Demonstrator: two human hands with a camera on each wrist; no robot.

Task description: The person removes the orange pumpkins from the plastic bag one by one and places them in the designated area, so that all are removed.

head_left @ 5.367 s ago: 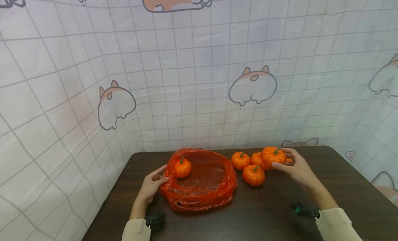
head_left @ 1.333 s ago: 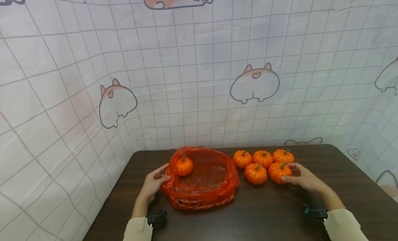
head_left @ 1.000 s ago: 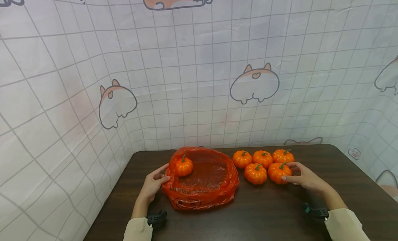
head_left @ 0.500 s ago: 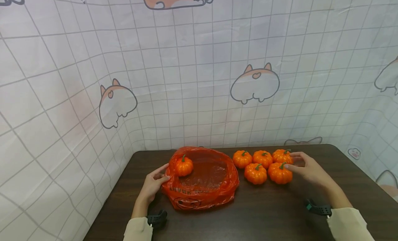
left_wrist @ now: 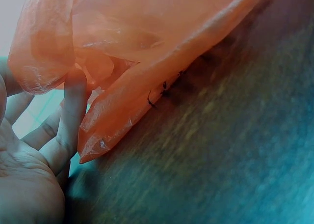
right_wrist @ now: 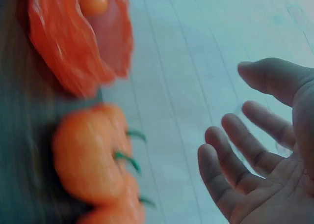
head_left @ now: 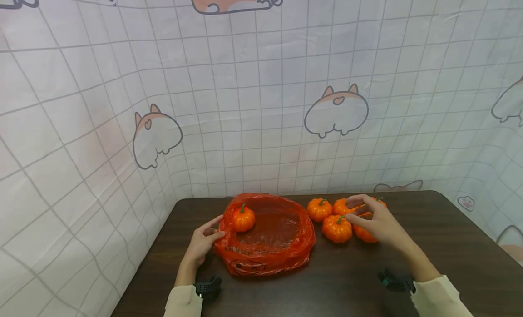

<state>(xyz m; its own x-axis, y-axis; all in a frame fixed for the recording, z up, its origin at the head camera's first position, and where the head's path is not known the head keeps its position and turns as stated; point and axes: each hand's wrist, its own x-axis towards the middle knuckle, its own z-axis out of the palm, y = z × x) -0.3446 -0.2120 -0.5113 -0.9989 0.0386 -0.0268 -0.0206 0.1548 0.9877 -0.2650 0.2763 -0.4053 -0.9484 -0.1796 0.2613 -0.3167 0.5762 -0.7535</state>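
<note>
A red plastic bag (head_left: 267,264) lies with its mouth wide open on the dark table, one small orange pumpkin (head_left: 244,220) inside at the left. My left hand (head_left: 199,248) holds the bag's left rim; in the left wrist view its fingers (left_wrist: 73,111) are bent at the folded film. To the right of the bag, several more pumpkins with green stems sit close together, among them a front one (head_left: 337,229) and a back left one (head_left: 320,210). Above this group hovers my right hand (head_left: 382,224), fingers spread and loosely bent, nothing in it. It partly hides the pumpkins behind it.
The dark wooden table (head_left: 318,285) reaches back to a white gridded curtain (head_left: 245,140) with cartoon dogs, which also runs along the left side. Each wrist wears a black strap device, the left one (head_left: 208,286) close over the table.
My right hand set a pumpkin down in the group's front row, let go, rose and moved left over the others. The pumpkins now stand in two rows. My left hand stayed at the bag.
</note>
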